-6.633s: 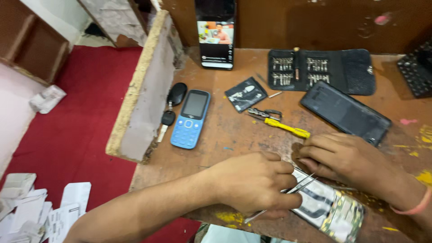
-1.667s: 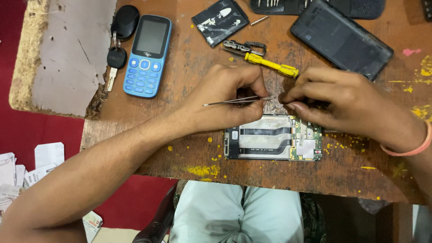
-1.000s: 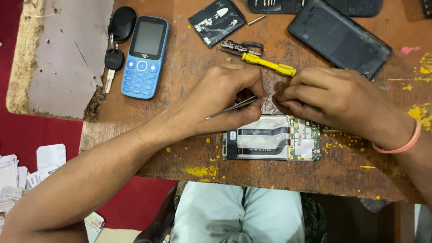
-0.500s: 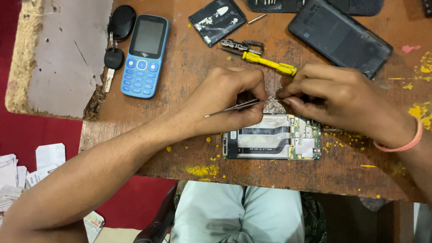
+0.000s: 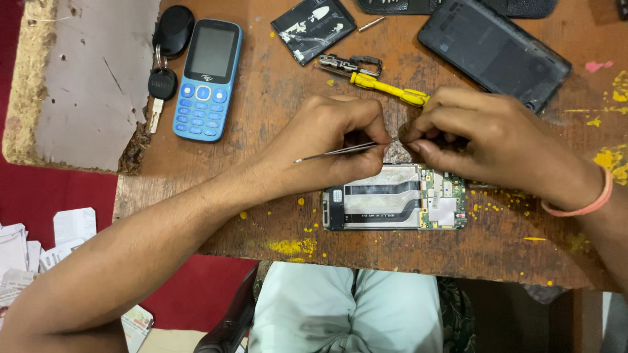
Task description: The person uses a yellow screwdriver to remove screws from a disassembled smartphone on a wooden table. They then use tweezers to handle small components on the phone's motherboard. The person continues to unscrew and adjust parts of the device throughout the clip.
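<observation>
Head view: the left hand (image 5: pixel 330 147) pinches metal tweezers (image 5: pixel 337 151) just above the opened phone (image 5: pixel 392 206) on the worktop (image 5: pixel 275 98); the right hand (image 5: pixel 487 140) has fingertips pressed together at the tweezers' tip. What they pinch is too small to tell.

head cam | looks straight down | close over wooden table (image 5: pixel 275 216) | single view
</observation>
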